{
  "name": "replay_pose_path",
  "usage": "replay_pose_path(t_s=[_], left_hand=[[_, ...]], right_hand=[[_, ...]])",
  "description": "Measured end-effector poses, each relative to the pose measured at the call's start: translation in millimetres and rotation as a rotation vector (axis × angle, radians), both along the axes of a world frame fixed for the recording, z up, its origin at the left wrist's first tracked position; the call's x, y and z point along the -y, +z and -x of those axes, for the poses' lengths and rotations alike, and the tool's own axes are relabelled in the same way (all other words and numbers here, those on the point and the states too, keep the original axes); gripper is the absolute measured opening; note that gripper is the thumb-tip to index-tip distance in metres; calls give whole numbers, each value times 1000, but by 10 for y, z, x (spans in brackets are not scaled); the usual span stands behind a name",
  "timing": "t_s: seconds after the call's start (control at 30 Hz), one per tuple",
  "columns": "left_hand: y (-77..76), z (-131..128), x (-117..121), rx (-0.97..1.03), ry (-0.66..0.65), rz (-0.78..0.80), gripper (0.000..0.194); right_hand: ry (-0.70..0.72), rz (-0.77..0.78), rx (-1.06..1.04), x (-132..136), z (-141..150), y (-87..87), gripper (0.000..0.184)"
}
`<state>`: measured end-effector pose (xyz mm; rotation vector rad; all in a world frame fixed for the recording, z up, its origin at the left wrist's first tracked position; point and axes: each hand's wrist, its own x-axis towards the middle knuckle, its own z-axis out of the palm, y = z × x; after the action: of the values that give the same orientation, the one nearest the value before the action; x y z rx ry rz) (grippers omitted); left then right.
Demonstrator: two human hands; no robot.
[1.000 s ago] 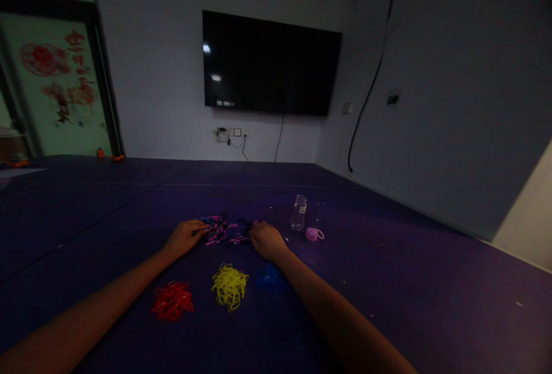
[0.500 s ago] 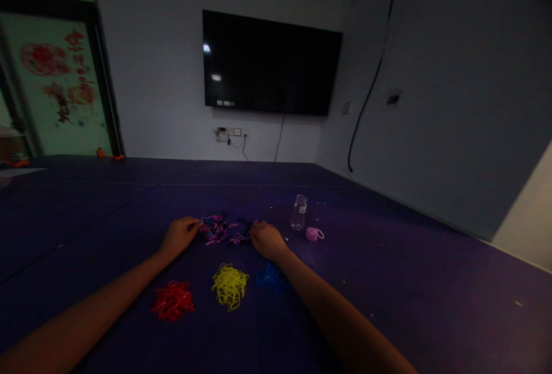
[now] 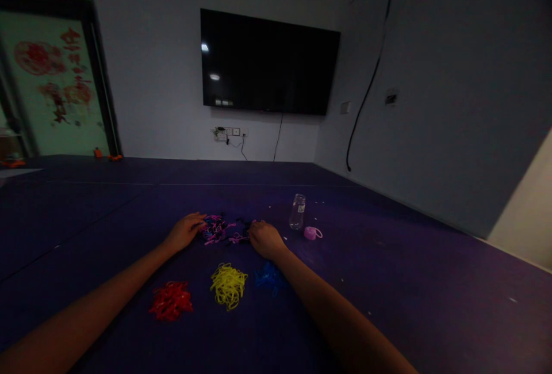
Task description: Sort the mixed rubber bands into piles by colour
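Note:
A mixed pile of pink, black and blue rubber bands (image 3: 214,229) lies on the dark purple surface. My left hand (image 3: 184,232) is at its left edge, open, with the fingers reaching onto the bands. To the right, my right hand (image 3: 265,239) rests with its fingers curled down over a smaller group of pink and black rubber bands (image 3: 236,238); its fingertips are hidden. Closer to me are a red rubber band pile (image 3: 171,301), a yellow rubber band pile (image 3: 228,286) and a blue rubber band pile (image 3: 269,278), the last partly behind my right forearm.
A clear bottle (image 3: 297,213) without a lid stands right of my right hand. Beside it lies a pink cap with a loop (image 3: 310,233). Small white scraps dot the purple surface (image 3: 388,282). A television (image 3: 269,63) hangs on the wall behind.
My left hand's fingers have straightened from a pinch and moved slightly up over the pile's edge. My right hand stays almost still. The whole view has shifted slightly.

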<state>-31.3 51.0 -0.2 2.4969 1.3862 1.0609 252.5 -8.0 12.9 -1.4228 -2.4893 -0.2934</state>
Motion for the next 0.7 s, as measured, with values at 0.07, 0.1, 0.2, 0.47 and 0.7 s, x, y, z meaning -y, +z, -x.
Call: replay_pose_path(t_s=[0.07, 0.1, 0.2, 0.47, 0.7], left_hand=[[-27, -1, -49, -58, -32, 23, 29], [-38, -1, -67, -82, -38, 30, 30], [-59, 1, -96, -118, -34, 46, 32], [-85, -12, -181, -58, 16, 115, 29], [-63, 0, -136, 16, 16, 113, 30]], right_hand=[[5, -6, 3, -6, -1, -5, 27], [7, -7, 3, -8, -1, -7, 26], [7, -2, 6, -5, -4, -2, 27], [-13, -6, 20, 23, 4, 19, 30], [-9, 29, 0, 24, -12, 16, 29]])
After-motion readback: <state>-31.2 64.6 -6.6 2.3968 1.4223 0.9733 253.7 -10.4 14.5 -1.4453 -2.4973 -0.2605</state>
